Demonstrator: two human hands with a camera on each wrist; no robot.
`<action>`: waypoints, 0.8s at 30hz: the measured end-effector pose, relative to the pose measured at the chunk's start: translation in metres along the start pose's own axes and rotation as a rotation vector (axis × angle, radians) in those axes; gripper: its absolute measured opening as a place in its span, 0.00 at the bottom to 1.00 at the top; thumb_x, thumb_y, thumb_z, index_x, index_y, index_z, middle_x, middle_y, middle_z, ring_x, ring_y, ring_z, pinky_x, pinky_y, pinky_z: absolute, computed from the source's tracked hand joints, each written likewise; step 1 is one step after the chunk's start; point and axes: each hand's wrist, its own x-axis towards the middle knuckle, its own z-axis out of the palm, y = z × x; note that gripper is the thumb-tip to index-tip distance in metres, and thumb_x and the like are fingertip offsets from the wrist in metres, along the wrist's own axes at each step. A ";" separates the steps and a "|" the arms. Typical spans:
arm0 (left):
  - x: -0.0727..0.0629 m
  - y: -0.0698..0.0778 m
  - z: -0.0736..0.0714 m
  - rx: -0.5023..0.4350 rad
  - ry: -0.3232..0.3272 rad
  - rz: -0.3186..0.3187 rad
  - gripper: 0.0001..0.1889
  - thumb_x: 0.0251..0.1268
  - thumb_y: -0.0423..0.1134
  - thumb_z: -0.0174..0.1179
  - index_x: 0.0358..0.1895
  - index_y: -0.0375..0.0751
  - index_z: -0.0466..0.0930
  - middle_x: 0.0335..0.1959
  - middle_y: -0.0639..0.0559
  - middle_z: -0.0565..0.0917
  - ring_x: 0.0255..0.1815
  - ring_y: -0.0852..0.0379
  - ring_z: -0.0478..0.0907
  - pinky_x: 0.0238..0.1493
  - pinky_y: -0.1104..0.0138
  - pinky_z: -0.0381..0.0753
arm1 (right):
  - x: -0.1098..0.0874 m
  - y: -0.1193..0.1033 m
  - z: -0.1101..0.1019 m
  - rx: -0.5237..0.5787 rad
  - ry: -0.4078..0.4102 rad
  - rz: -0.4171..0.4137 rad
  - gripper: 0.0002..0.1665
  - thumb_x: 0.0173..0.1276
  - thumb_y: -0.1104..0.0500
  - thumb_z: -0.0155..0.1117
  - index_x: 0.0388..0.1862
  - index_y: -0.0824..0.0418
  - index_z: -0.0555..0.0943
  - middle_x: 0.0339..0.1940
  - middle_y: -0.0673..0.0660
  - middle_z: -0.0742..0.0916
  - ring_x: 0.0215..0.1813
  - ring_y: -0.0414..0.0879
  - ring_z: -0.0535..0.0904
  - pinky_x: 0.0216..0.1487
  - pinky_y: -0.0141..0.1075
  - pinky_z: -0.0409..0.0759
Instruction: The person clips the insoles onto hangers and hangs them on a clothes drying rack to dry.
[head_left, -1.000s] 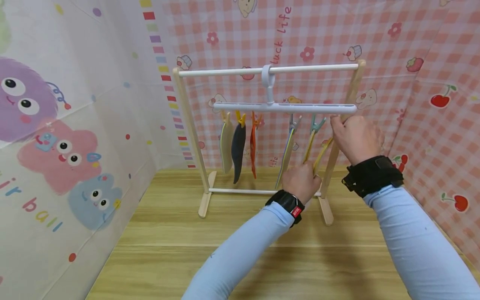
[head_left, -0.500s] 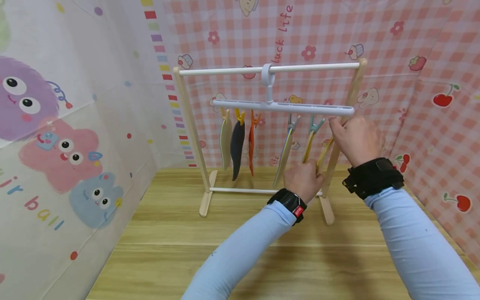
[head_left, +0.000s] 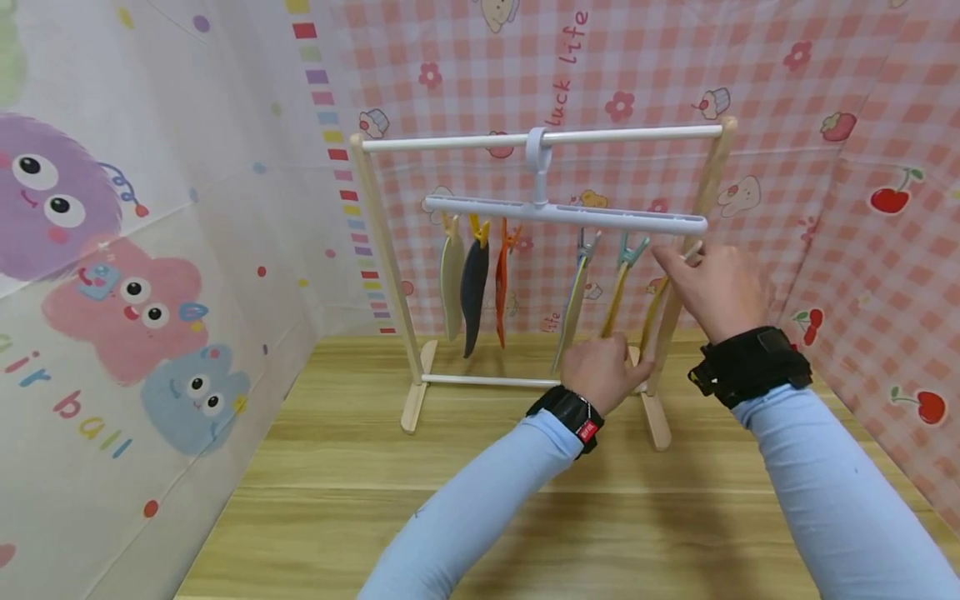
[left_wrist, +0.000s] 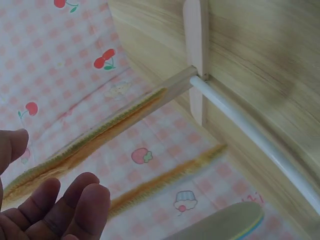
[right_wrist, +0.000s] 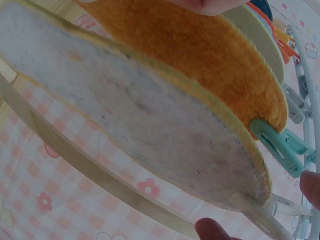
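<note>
Near the hanger's right end is my right hand (head_left: 720,287), thumb and finger parted around a white clip (right_wrist: 257,215). This clip holds a yellow-edged insole (right_wrist: 165,115), pale on the side facing the right wrist camera. Lower down, my left hand (head_left: 603,372) has its thumb and fingers spread, with the insole hanging between them in the left wrist view, apparently untouched. Beside it a fuzzy orange insole (right_wrist: 195,55) hangs from a teal clip (head_left: 632,252). The white hanger (head_left: 600,215) tilts down to the right on the rack's top rod (head_left: 637,135).
Left along the hanger, a beige insole (head_left: 452,287), a dark one (head_left: 474,292) and an orange one (head_left: 502,300) hang from clips. Another thin insole (head_left: 573,308) hangs by a grey clip. The wooden rack's right post (head_left: 712,179) stands close to my right hand.
My left hand has loosened its fingers from the yellow-edged insole and dropped slightly. My right finger and thumb have parted, and the white clip's end now shows. The hanger's right end sits lower.
</note>
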 end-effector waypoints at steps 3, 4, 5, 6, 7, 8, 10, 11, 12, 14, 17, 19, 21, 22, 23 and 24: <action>-0.003 -0.003 -0.001 -0.002 -0.047 -0.007 0.28 0.62 0.67 0.60 0.12 0.54 0.68 0.06 0.64 0.61 0.08 0.66 0.62 0.11 0.70 0.59 | -0.004 0.003 0.003 0.004 -0.013 0.006 0.45 0.66 0.24 0.49 0.29 0.66 0.82 0.21 0.64 0.81 0.20 0.55 0.72 0.17 0.42 0.62; -0.004 -0.005 -0.001 -0.002 -0.067 -0.014 0.28 0.61 0.67 0.60 0.12 0.54 0.68 0.07 0.63 0.62 0.09 0.66 0.62 0.11 0.69 0.59 | -0.005 0.005 0.004 0.004 -0.023 0.008 0.46 0.66 0.23 0.49 0.33 0.67 0.82 0.25 0.67 0.84 0.22 0.56 0.74 0.18 0.42 0.63; -0.005 -0.006 -0.002 -0.003 -0.087 -0.021 0.28 0.61 0.67 0.61 0.12 0.53 0.67 0.07 0.63 0.62 0.09 0.66 0.62 0.12 0.69 0.59 | -0.006 0.006 0.005 0.001 -0.034 0.009 0.48 0.66 0.23 0.48 0.38 0.69 0.83 0.30 0.69 0.86 0.24 0.58 0.76 0.19 0.42 0.65; -0.006 -0.007 -0.002 0.001 -0.102 -0.028 0.29 0.61 0.67 0.61 0.12 0.53 0.67 0.07 0.63 0.62 0.09 0.66 0.62 0.12 0.70 0.59 | -0.007 0.007 0.007 -0.002 -0.044 0.011 0.48 0.66 0.23 0.47 0.42 0.69 0.82 0.35 0.70 0.87 0.27 0.60 0.78 0.20 0.43 0.66; -0.006 -0.008 -0.002 0.000 -0.112 -0.029 0.29 0.60 0.67 0.61 0.12 0.53 0.67 0.07 0.63 0.62 0.09 0.65 0.62 0.12 0.70 0.58 | -0.008 0.008 0.008 -0.005 -0.050 0.011 0.48 0.67 0.23 0.47 0.44 0.69 0.82 0.39 0.71 0.87 0.29 0.61 0.79 0.21 0.44 0.67; -0.007 -0.009 -0.002 0.000 -0.121 -0.030 0.29 0.60 0.67 0.61 0.12 0.52 0.68 0.07 0.63 0.62 0.09 0.66 0.62 0.12 0.70 0.58 | -0.009 0.009 0.009 -0.004 -0.056 0.009 0.48 0.67 0.24 0.47 0.45 0.69 0.81 0.41 0.71 0.87 0.32 0.63 0.80 0.23 0.45 0.68; -0.009 -0.012 -0.001 -0.007 -0.133 -0.033 0.29 0.61 0.67 0.61 0.12 0.52 0.69 0.08 0.63 0.62 0.10 0.66 0.61 0.12 0.71 0.58 | -0.010 0.010 0.010 -0.022 -0.062 0.010 0.48 0.67 0.23 0.46 0.45 0.69 0.81 0.43 0.71 0.86 0.35 0.65 0.80 0.25 0.47 0.69; -0.010 -0.014 -0.001 -0.014 -0.135 -0.031 0.28 0.61 0.67 0.61 0.13 0.52 0.69 0.08 0.62 0.63 0.10 0.66 0.61 0.11 0.71 0.58 | -0.011 0.011 0.011 -0.026 -0.057 0.008 0.48 0.67 0.23 0.46 0.43 0.68 0.81 0.43 0.71 0.86 0.36 0.66 0.80 0.26 0.48 0.69; -0.011 -0.016 -0.001 -0.019 -0.139 -0.032 0.28 0.61 0.66 0.61 0.14 0.52 0.70 0.08 0.62 0.63 0.10 0.66 0.61 0.11 0.71 0.58 | -0.012 0.012 0.012 -0.028 -0.050 0.007 0.47 0.67 0.23 0.47 0.40 0.68 0.81 0.42 0.71 0.86 0.36 0.67 0.79 0.27 0.49 0.68; -0.012 -0.021 0.000 -0.025 -0.149 -0.038 0.27 0.61 0.66 0.62 0.15 0.52 0.72 0.09 0.62 0.65 0.10 0.65 0.63 0.11 0.70 0.60 | -0.014 0.013 0.013 -0.025 -0.035 0.002 0.46 0.66 0.23 0.48 0.37 0.67 0.81 0.41 0.71 0.85 0.37 0.67 0.79 0.28 0.50 0.69; -0.015 -0.029 0.000 -0.033 -0.176 -0.056 0.25 0.60 0.66 0.62 0.17 0.52 0.73 0.11 0.62 0.68 0.12 0.65 0.65 0.13 0.69 0.62 | -0.018 0.016 0.016 -0.017 -0.032 0.000 0.46 0.66 0.23 0.50 0.34 0.67 0.80 0.40 0.71 0.85 0.35 0.66 0.79 0.26 0.49 0.69; -0.017 -0.035 0.001 -0.038 -0.188 -0.065 0.25 0.61 0.65 0.62 0.18 0.51 0.74 0.12 0.61 0.69 0.13 0.64 0.66 0.13 0.69 0.63 | -0.021 0.018 0.018 -0.013 -0.043 0.005 0.46 0.65 0.23 0.50 0.36 0.68 0.80 0.40 0.71 0.86 0.35 0.66 0.80 0.25 0.48 0.69; -0.019 -0.042 0.001 -0.045 -0.201 -0.069 0.24 0.61 0.64 0.63 0.19 0.51 0.74 0.13 0.61 0.70 0.13 0.64 0.67 0.14 0.68 0.63 | -0.023 0.020 0.020 -0.021 -0.052 0.002 0.46 0.66 0.24 0.50 0.38 0.68 0.80 0.40 0.71 0.86 0.33 0.65 0.80 0.22 0.46 0.69; -0.020 -0.045 0.001 -0.042 -0.202 -0.066 0.24 0.60 0.64 0.63 0.19 0.51 0.74 0.13 0.61 0.70 0.14 0.64 0.67 0.14 0.68 0.63 | -0.025 0.021 0.021 -0.022 -0.055 0.003 0.45 0.66 0.24 0.51 0.37 0.68 0.80 0.40 0.71 0.86 0.32 0.64 0.80 0.21 0.45 0.68; -0.021 -0.049 0.002 -0.038 -0.207 -0.065 0.24 0.60 0.64 0.63 0.19 0.50 0.74 0.13 0.61 0.70 0.14 0.64 0.67 0.14 0.68 0.63 | -0.026 0.022 0.022 -0.025 -0.053 0.000 0.45 0.66 0.24 0.51 0.36 0.68 0.80 0.40 0.71 0.86 0.30 0.63 0.80 0.20 0.45 0.68; -0.022 -0.053 0.003 -0.032 -0.214 -0.065 0.24 0.60 0.64 0.63 0.19 0.50 0.74 0.13 0.61 0.70 0.14 0.64 0.67 0.14 0.68 0.63 | -0.028 0.023 0.023 -0.028 -0.056 -0.002 0.44 0.66 0.25 0.51 0.35 0.67 0.80 0.39 0.71 0.86 0.29 0.62 0.79 0.19 0.44 0.67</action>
